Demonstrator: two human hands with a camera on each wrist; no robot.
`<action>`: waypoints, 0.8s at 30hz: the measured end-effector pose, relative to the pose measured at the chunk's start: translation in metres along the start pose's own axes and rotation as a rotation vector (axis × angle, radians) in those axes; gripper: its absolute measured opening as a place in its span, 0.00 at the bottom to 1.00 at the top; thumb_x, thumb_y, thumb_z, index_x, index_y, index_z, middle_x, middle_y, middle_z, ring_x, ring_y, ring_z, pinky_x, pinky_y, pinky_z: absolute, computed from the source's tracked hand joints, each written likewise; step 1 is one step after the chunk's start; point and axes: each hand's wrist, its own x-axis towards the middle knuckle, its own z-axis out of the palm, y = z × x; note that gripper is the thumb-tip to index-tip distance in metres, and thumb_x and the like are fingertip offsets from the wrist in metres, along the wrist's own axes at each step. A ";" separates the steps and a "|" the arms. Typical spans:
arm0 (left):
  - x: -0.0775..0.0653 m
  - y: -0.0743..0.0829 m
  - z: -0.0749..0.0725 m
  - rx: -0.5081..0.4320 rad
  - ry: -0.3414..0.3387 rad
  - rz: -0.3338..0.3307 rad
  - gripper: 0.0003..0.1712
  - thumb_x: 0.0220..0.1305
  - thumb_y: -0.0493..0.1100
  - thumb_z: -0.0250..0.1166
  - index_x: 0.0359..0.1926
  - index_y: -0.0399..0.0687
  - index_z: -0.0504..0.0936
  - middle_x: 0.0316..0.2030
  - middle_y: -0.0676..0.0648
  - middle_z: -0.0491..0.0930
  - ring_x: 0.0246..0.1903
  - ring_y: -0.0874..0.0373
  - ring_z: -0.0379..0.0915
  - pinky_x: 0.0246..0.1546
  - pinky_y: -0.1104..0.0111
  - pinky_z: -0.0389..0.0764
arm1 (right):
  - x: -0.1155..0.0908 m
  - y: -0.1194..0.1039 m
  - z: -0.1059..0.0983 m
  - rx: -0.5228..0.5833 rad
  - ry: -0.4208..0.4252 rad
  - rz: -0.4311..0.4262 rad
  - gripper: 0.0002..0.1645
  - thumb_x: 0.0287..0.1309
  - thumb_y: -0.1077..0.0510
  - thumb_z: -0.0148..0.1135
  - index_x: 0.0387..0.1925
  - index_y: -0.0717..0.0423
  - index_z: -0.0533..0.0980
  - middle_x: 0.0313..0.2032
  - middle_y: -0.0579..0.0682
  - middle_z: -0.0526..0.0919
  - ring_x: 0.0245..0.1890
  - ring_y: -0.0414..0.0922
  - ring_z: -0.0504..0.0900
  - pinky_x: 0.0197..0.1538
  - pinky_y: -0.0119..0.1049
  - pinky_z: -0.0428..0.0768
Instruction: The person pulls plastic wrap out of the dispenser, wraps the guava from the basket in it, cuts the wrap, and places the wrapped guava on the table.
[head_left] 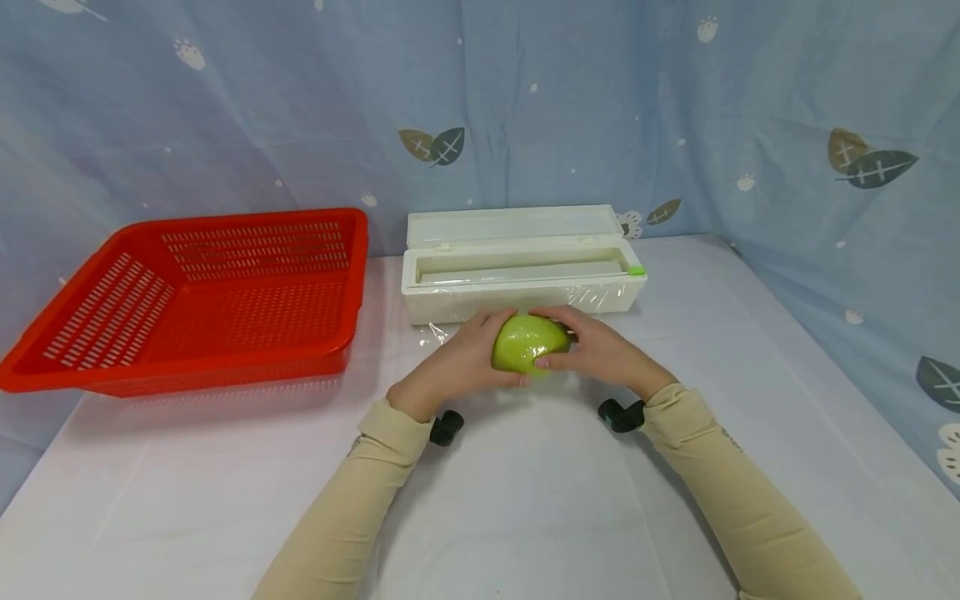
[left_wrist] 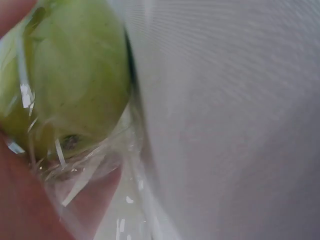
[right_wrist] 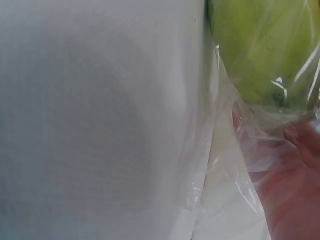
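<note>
Green fruit (head_left: pixel 527 340) lies between the two hands, its longer axis seemingly running left to right, with neither hand clearly nearer. Curved fingers of the left hand (head_left: pixel 472 357) grip its left end; those of the right hand (head_left: pixel 600 354) grip its right end, thumb on the near side. Rounded, smooth skin shines under thin, crinkled clear film (right_wrist: pixel 255 125), which bunches at the fingers. Just beyond stands a long white box (head_left: pixel 487 308), hard-looking and straight-edged, lid raised. Farther left, a red slotted basket (head_left: pixel 247 365) with sloping walls rests on the white, cloth-like surface (head_left: pixel 525 508).
</note>
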 end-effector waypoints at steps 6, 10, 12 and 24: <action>0.001 -0.005 0.005 0.002 0.043 0.000 0.54 0.41 0.59 0.70 0.65 0.49 0.53 0.56 0.47 0.61 0.51 0.56 0.60 0.50 0.63 0.65 | 0.001 0.001 0.002 0.004 0.048 -0.017 0.40 0.45 0.40 0.64 0.60 0.41 0.61 0.53 0.44 0.63 0.48 0.43 0.66 0.49 0.43 0.67; 0.002 -0.006 0.006 -0.013 0.055 -0.013 0.52 0.40 0.59 0.71 0.64 0.51 0.55 0.55 0.48 0.62 0.51 0.57 0.59 0.50 0.63 0.66 | -0.003 -0.010 -0.001 0.018 0.057 -0.022 0.38 0.49 0.45 0.63 0.61 0.48 0.60 0.56 0.46 0.64 0.53 0.44 0.65 0.54 0.44 0.66; 0.002 -0.007 0.006 -0.021 0.050 -0.024 0.52 0.40 0.58 0.71 0.64 0.51 0.55 0.55 0.48 0.62 0.51 0.56 0.59 0.50 0.62 0.65 | -0.006 -0.017 -0.005 0.033 0.084 -0.044 0.35 0.53 0.50 0.61 0.61 0.54 0.61 0.56 0.50 0.65 0.55 0.47 0.66 0.55 0.45 0.65; 0.007 -0.013 0.011 -0.117 0.038 -0.033 0.52 0.39 0.56 0.73 0.63 0.54 0.54 0.57 0.46 0.57 0.54 0.54 0.54 0.52 0.57 0.63 | -0.006 0.025 -0.034 0.028 0.830 0.005 0.18 0.58 0.48 0.55 0.46 0.52 0.74 0.43 0.44 0.72 0.45 0.39 0.69 0.49 0.35 0.68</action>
